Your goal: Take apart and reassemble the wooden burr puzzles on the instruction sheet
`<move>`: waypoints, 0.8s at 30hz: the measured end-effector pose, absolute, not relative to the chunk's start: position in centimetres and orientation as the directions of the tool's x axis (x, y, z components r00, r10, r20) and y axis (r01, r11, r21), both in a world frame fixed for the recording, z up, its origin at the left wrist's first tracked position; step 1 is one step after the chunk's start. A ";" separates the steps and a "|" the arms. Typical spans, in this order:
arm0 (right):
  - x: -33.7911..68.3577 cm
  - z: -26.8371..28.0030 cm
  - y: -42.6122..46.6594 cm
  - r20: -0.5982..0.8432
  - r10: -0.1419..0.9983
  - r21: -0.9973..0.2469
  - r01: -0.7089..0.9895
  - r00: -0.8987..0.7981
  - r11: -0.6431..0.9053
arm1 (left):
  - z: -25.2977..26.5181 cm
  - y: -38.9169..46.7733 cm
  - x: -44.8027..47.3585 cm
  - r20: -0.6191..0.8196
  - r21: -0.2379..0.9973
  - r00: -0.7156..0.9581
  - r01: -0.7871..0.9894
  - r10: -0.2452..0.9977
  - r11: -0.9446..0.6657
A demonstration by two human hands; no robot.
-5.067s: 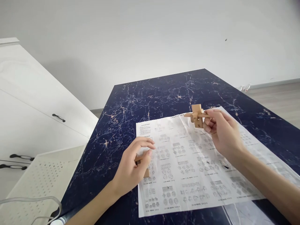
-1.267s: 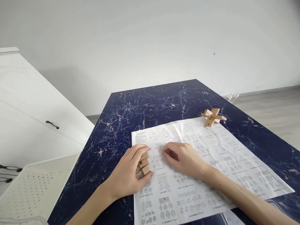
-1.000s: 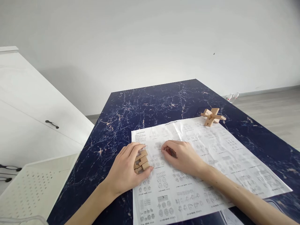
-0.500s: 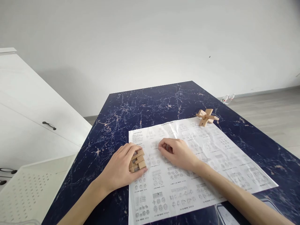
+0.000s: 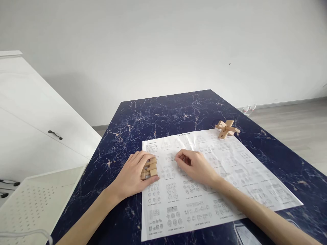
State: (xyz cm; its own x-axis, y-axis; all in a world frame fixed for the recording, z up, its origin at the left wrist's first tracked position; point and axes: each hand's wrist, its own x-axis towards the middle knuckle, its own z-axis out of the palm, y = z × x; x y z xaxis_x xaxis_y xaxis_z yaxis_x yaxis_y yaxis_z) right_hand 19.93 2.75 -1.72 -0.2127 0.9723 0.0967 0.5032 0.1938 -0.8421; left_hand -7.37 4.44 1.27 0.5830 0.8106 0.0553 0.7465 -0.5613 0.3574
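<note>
My left hand (image 5: pixel 135 175) is curled around a wooden interlocking block puzzle (image 5: pixel 151 168) at the left edge of a printed instruction sheet (image 5: pixel 199 207). The thumb lies along the near side and the fingers cover the far side, hiding part of it. Resting on the middle of the sheet, my right hand (image 5: pixel 195 166) has its fingers bent with thumb and forefinger tips together. Whether anything small sits in that pinch I cannot make out. A second wooden puzzle, star-shaped with numbered bars (image 5: pixel 226 129), stands at the sheet's far right corner.
The dark blue marbled table (image 5: pixel 158 115) runs toward a white wall. Beneath my right forearm a phone-like device (image 5: pixel 246 234) lies at the near edge. A white cabinet (image 5: pixel 33 112) and a perforated pale surface (image 5: pixel 38 204) with a cable are on the left.
My left hand has shifted slightly away from me with the block puzzle, which is tilted a little differently. My right hand stays in nearly the same pose. The view has moved slightly.
</note>
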 end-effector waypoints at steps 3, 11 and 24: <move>19.9 -1.9 2.8 0.105 0.973 -0.840 0.505 -0.207 0.199 | 1.2 4.5 -7.5 0.078 0.358 0.573 0.748 0.816 -0.560; 20.0 -2.2 2.9 0.116 0.961 -0.803 0.546 -0.250 0.239 | 0.6 4.1 -7.7 0.163 0.387 0.538 0.736 0.827 -0.555; 20.4 -2.0 2.9 0.130 0.968 -0.865 0.452 -0.216 0.217 | 0.6 2.7 -3.8 0.179 0.422 0.599 0.670 0.780 -0.611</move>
State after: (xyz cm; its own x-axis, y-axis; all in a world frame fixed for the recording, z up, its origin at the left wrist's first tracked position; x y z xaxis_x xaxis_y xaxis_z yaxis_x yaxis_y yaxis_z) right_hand 20.38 2.87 -2.01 -0.2159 0.9677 0.1299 0.4520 0.2170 -0.8653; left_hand -3.78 2.66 0.64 0.5994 0.7802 0.1786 0.6698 -0.6112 0.4216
